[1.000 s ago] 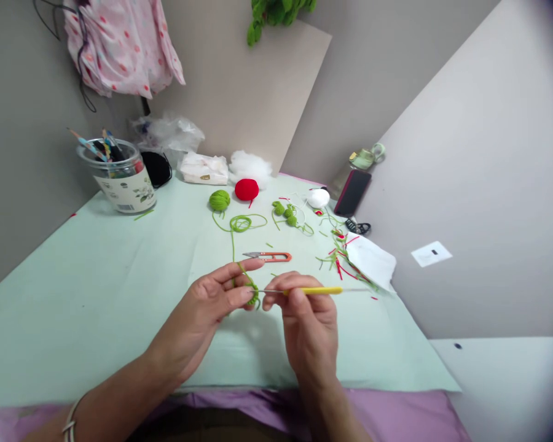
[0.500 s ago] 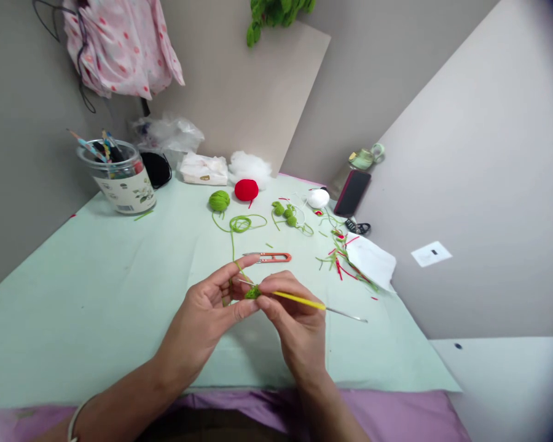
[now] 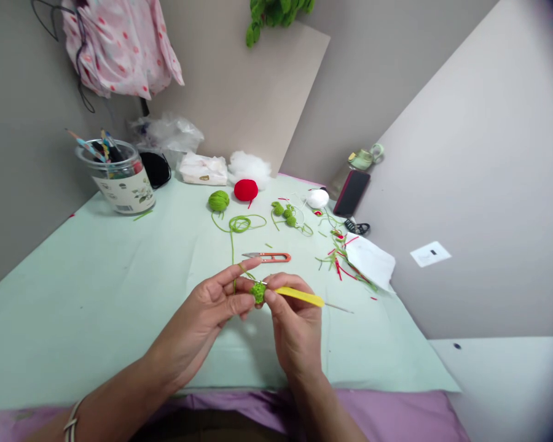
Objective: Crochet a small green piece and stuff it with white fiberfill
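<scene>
Between thumb and fingers, my left hand (image 3: 212, 307) pinches a small green crochet piece (image 3: 258, 292), its index finger stretched out with green yarn over it. My right hand (image 3: 297, 325) is closed on a crochet hook (image 3: 304, 297) with a yellow handle; its metal tip lies at the top of the piece. The right thumb also touches the piece's edge. From the left hand the yarn runs up to loose loops and a green yarn ball (image 3: 219, 201). Just beyond the fingers lie thread snips (image 3: 276, 257) with orange handles.
A red yarn ball (image 3: 246, 190), white stuffing (image 3: 249, 167) and a tissue pack (image 3: 203, 169) stand at the back. Small green crocheted balls (image 3: 290, 219) lie right of centre. Yarn scraps (image 3: 341, 261), white paper (image 3: 373, 260) and a phone (image 3: 351, 193) are rightward. A pen jar (image 3: 124, 184) stands left.
The green piece has turned to show more of its face and moved slightly right. The hook has rotated in my right hand, its handle now looking broader, with its tip across the piece's top.
</scene>
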Motion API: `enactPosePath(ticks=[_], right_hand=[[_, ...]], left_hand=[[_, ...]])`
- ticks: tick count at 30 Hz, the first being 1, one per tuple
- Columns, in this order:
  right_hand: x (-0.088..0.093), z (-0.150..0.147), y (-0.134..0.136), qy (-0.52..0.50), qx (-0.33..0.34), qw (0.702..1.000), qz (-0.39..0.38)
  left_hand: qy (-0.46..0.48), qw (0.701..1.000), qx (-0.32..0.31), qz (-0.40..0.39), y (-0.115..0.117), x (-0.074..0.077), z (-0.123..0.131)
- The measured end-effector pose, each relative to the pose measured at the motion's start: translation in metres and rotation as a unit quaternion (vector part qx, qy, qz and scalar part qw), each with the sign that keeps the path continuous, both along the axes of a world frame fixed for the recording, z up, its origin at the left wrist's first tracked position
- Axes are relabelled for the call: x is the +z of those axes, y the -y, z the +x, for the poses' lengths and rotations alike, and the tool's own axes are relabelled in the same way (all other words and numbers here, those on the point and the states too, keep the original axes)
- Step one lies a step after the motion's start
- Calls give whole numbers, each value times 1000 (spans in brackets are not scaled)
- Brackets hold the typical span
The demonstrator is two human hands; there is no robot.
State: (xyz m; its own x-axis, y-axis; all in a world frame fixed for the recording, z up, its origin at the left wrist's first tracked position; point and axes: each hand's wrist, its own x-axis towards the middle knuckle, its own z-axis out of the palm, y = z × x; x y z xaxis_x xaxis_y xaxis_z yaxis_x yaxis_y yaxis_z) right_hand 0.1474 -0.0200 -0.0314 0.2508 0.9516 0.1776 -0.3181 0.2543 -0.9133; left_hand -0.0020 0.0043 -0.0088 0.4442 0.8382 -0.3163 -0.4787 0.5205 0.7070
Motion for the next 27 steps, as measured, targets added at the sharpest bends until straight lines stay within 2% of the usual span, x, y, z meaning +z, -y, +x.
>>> enactPosePath(ticks=[6,12,16,20,24,27], right_hand=[[0,1,1,151,-79,980,101],[3,6,0,183,-35,975,119],[1,8,-2,159,-27,980,116],[-2,6,-5,78,-8,995,68],[2,4,-8,0,8,999,53],[5,7,-9,-21,37,998,53]], left_hand=[[44,999,8,-31,2,7,1],[27,999,20,9,2,4,2],[-5,999,11,31,1,1,1],[-19,999,15,39,0,2,-1],[-28,999,10,41,1,5,-3],[-38,998,6,48,1,7,-3]])
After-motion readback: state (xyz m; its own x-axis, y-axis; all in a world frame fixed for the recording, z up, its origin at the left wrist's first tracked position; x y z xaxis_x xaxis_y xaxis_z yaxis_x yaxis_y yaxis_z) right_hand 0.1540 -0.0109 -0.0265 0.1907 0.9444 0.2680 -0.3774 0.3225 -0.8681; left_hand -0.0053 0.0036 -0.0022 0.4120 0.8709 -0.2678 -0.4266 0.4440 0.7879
